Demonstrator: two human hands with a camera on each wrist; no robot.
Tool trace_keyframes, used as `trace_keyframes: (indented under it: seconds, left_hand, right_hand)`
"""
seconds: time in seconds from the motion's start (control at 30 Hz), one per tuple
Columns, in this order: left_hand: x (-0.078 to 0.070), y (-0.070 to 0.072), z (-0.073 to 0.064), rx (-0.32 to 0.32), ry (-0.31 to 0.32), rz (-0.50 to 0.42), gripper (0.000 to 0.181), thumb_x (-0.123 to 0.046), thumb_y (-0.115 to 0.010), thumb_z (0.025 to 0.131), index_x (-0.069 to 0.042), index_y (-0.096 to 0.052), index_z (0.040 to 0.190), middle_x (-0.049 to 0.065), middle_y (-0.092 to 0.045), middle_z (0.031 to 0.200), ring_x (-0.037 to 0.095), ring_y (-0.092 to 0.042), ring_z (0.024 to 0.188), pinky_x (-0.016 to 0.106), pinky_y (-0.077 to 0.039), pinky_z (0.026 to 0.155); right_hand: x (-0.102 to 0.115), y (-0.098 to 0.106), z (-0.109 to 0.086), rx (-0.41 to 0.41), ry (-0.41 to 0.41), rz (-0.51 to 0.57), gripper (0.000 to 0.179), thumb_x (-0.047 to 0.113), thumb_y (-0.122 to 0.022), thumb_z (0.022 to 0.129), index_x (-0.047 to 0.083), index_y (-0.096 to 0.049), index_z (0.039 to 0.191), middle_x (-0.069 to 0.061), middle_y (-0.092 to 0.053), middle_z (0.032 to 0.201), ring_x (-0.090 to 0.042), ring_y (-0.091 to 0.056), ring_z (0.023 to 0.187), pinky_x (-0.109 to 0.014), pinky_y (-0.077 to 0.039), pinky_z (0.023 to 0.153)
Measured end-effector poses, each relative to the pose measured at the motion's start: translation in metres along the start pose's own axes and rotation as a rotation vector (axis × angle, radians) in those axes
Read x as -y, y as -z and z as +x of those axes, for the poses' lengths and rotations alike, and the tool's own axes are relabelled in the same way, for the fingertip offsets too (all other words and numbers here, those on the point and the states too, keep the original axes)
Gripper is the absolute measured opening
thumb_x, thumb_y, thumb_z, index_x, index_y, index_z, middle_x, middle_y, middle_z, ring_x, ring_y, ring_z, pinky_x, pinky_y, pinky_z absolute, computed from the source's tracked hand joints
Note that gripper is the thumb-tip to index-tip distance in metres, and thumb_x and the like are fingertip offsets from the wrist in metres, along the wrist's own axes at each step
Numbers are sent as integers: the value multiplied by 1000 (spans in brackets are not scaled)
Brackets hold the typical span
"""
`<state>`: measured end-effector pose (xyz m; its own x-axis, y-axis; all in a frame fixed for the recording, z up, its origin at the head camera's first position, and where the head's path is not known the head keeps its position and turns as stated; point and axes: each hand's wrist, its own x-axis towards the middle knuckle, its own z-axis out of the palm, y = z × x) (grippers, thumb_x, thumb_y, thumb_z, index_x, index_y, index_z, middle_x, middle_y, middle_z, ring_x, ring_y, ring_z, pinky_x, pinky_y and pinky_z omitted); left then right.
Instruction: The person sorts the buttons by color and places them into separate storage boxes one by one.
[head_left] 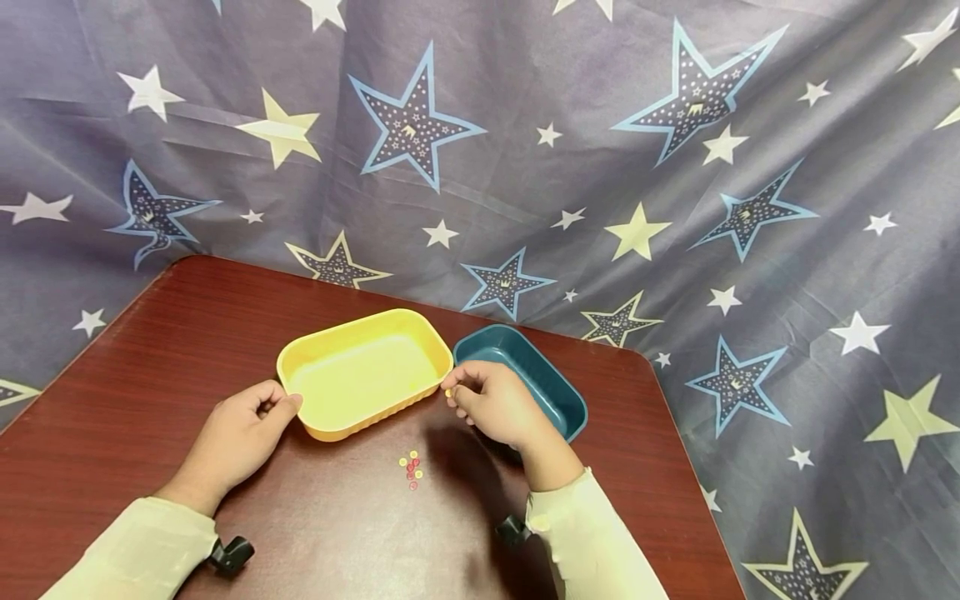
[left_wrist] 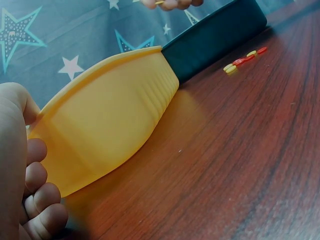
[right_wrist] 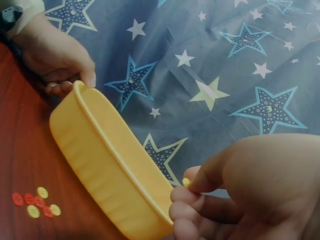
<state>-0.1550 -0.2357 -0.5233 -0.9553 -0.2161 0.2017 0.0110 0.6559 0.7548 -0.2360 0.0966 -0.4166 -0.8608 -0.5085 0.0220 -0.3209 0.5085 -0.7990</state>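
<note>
A yellow tray (head_left: pixel 337 435) with raised walls sits on the table, and my left hand (head_left: pixel 243 433) pinches its near left rim between thumb and fingers. Beside the tray's right end my right hand (head_left: pixel 495 404) pinches a small yellow button (right_wrist: pixel 186 182) between thumb and forefinger, just above the rim. A dark teal tray (head_left: pixel 558 385) stands to the right, partly hidden behind the right hand and touching or nearly touching the yellow one. On the table in front of the yellow tray lies a loose cluster of several red and yellow buttons (head_left: pixel 410 468).
The brown wooden table (head_left: pixel 330 525) reaches back to a grey curtain (head_left: pixel 525 167) printed with stars. Black straps with small mounts (head_left: pixel 231 554) are on both wrists, over pale sleeves (head_left: pixel 142 546).
</note>
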Motion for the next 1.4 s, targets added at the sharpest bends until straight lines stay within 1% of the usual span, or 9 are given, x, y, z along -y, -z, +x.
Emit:
trace_keyframes:
  seconds: [0.2, 0.33, 0.47, 0.73, 0.83, 0.93, 1.13, 1.27, 1.4]
  left_hand:
    - [-1, 1, 0, 3, 2, 0, 32, -58, -49, 85, -29, -49, 72, -1, -40, 55, 14, -39, 50, 29, -30, 47]
    - [-2, 1, 0, 6, -1, 0, 32, -58, -49, 86, -29, -49, 72, -1, -40, 54, 14, -39, 49, 29, -30, 47]
    - [-2, 1, 0, 7, -3, -2, 32, -58, -49, 86, -29, -49, 72, -1, -40, 54, 14, -39, 49, 29, -30, 46]
    - [0, 2, 0, 14, 1, -2, 32, -58, -49, 86, -28, -49, 73, 0, -40, 54, 15, -38, 49, 29, -29, 46]
    - [0, 1, 0, 8, -1, -3, 32, -58, -49, 86, -29, -49, 72, -1, -40, 54, 14, -38, 49, 29, -29, 46]
    - [0, 1, 1, 3, -3, -1, 32, -58, -49, 85, -29, -48, 72, -1, -40, 54, 14, -38, 49, 29, -29, 46]
    - [1, 1, 1, 4, 2, -1, 32, -58, -49, 85, -29, -49, 72, -1, -40, 55, 14, -39, 50, 29, -30, 46]
    - [1, 1, 2, 5, 0, 2, 32, -58, -49, 86, -29, -49, 72, -1, -40, 55, 14, -39, 50, 29, -30, 46]
    - [1, 1, 2, 3, -3, 4, 33, -58, -49, 85, -28, -48, 72, -1, -40, 55, 14, -38, 50, 29, -29, 46]
  right_hand:
    - [4, 8, 13, 61, -55, 70, 11, 11, -55, 90, 18, -64, 90, -13, -64, 80, -32, -61, 67, -40, -51, 56]
    - [6, 12, 20, 88, -107, 97, 10, 13, -57, 90, 17, -65, 90, -15, -64, 81, -37, -60, 71, -41, -51, 58]
    - [8, 13, 27, 100, -126, 114, 9, 13, -57, 90, 14, -66, 92, -17, -64, 82, -39, -60, 72, -42, -51, 58]
    - [11, 9, 43, 96, -169, 126, 9, 15, -56, 91, 13, -66, 92, -11, -64, 78, -38, -60, 72, -42, -51, 59]
    - [11, 8, 50, 95, -189, 139, 12, 15, -56, 91, 9, -65, 96, -17, -63, 81, -33, -61, 68, -41, -51, 58]
    - [11, 6, 57, 88, -214, 145, 12, 16, -57, 91, 8, -65, 95, -20, -63, 84, -29, -60, 66, -41, -51, 59]
    - [8, 1, 69, 76, -251, 131, 7, 14, -61, 88, 12, -67, 90, -19, -64, 83, -35, -62, 70, -41, -52, 59]
    - [5, -2, 77, 77, -262, 132, 11, 11, -61, 86, 6, -66, 95, -20, -64, 83, -33, -62, 68, -40, -52, 57]
    - [3, -4, 83, 88, -274, 147, 15, 10, -60, 87, 2, -65, 99, -18, -64, 81, -35, -62, 71, -40, -52, 58]
